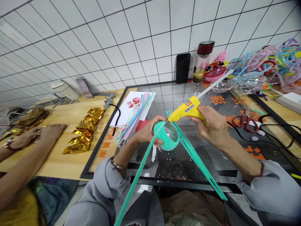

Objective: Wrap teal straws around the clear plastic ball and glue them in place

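Note:
My left hand (147, 131) is closed around a clear plastic ball (169, 135) partly wrapped in teal pipe cleaner coils. Long teal pipe cleaners (199, 161) trail from the ball toward my lap on both sides. My right hand (210, 124) grips a yellow hot glue gun (185, 111) with its nozzle touching the top of the ball. A white glue stick juts from the gun's back end. Both hands hover above a dark glass mat (188, 163).
Pastel pipe cleaners (135, 117) lie on white paper at the left of the mat. Gold foil pieces (86, 131) sit on the wooden table (58, 163). Another person's hand (35, 136) rests at far left. Red scissors (243, 122), a bottle (202, 62), a phone (182, 67) and a pipe cleaner heap (265, 67) are at right.

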`<state>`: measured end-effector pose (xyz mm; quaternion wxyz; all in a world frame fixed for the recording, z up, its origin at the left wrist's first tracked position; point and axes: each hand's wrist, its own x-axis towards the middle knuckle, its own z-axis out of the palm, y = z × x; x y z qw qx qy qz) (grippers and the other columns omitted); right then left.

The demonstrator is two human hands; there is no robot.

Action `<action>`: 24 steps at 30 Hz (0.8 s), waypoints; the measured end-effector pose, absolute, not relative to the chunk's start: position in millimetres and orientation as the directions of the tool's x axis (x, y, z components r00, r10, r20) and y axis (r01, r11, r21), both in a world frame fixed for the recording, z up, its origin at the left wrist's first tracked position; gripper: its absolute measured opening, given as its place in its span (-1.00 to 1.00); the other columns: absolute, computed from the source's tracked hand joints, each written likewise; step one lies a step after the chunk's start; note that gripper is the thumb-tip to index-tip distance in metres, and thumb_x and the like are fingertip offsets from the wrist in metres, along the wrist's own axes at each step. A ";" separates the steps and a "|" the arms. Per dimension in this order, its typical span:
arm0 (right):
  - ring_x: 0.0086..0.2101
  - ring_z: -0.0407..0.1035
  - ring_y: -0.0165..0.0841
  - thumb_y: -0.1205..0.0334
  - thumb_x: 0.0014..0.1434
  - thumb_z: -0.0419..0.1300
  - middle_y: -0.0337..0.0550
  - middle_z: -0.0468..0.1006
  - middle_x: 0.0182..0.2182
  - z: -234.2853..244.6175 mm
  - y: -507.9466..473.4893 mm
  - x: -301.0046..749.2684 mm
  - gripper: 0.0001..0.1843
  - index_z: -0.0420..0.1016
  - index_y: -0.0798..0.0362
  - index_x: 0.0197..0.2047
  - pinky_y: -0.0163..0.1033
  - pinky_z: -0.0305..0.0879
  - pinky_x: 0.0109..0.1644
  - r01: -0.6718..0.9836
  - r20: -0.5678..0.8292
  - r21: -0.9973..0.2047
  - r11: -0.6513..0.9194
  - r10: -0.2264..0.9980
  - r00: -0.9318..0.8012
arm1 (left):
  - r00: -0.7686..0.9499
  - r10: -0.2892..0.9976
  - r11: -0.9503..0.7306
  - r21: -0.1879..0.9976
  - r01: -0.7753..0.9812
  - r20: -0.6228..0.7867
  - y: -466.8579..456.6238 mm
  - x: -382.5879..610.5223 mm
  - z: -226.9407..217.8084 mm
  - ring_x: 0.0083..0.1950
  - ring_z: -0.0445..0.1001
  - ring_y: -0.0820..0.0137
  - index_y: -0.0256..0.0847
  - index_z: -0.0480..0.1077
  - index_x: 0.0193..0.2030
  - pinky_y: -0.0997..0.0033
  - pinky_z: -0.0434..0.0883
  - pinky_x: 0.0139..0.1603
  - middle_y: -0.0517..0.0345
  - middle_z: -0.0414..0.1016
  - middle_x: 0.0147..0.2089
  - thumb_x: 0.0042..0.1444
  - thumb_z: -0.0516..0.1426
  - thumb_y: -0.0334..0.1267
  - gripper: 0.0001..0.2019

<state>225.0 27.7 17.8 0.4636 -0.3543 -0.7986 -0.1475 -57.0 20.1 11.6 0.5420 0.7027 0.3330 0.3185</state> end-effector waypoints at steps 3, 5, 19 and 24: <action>-0.32 0.48 -0.23 0.18 0.34 0.14 -0.05 0.57 -0.28 18.0 27.7 225.1 -0.76 0.37 0.04 0.05 -0.19 0.39 -0.33 0.715 0.836 -0.091 0.693 0.443 -0.324 | 0.569 0.818 -0.172 0.979 0.107 0.082 20.0 -56.3 10.9 -0.03 0.39 0.24 -0.12 0.26 0.06 0.28 0.36 -0.03 0.08 0.34 0.04 -0.39 0.47 0.12 -0.14; -0.31 0.49 -0.22 0.17 0.34 0.13 -0.04 0.58 -0.27 18.1 27.6 225.0 -0.75 0.37 0.03 0.06 -0.19 0.40 -0.32 0.716 0.833 -0.094 0.691 0.448 -0.324 | 0.571 0.816 -0.185 0.976 0.118 0.086 20.2 -56.4 12.4 -0.03 0.39 0.24 -0.12 0.27 0.05 0.28 0.36 -0.03 0.08 0.34 0.03 -0.39 0.46 0.11 -0.14; -0.31 0.48 -0.23 0.18 0.35 0.13 -0.04 0.58 -0.28 19.5 27.3 226.1 -0.77 0.37 0.05 0.04 -0.18 0.38 -0.33 0.735 0.827 -0.069 0.674 0.451 -0.336 | 0.589 0.802 -0.245 0.953 0.177 0.097 21.3 -57.6 16.6 0.00 0.38 0.19 -0.12 0.28 0.07 0.24 0.37 0.00 0.08 0.34 0.01 -0.38 0.45 0.11 -0.16; -0.33 0.47 -0.23 0.21 0.33 0.15 -0.05 0.57 -0.29 21.9 26.7 226.6 -0.75 0.36 0.05 0.06 -0.19 0.37 -0.32 0.689 0.833 -0.073 0.721 0.424 -0.355 | 0.577 0.813 -0.183 0.974 0.132 0.074 19.8 -56.4 13.4 -0.05 0.38 0.25 -0.12 0.27 0.07 0.30 0.37 -0.07 0.07 0.35 0.04 -0.38 0.46 0.11 -0.14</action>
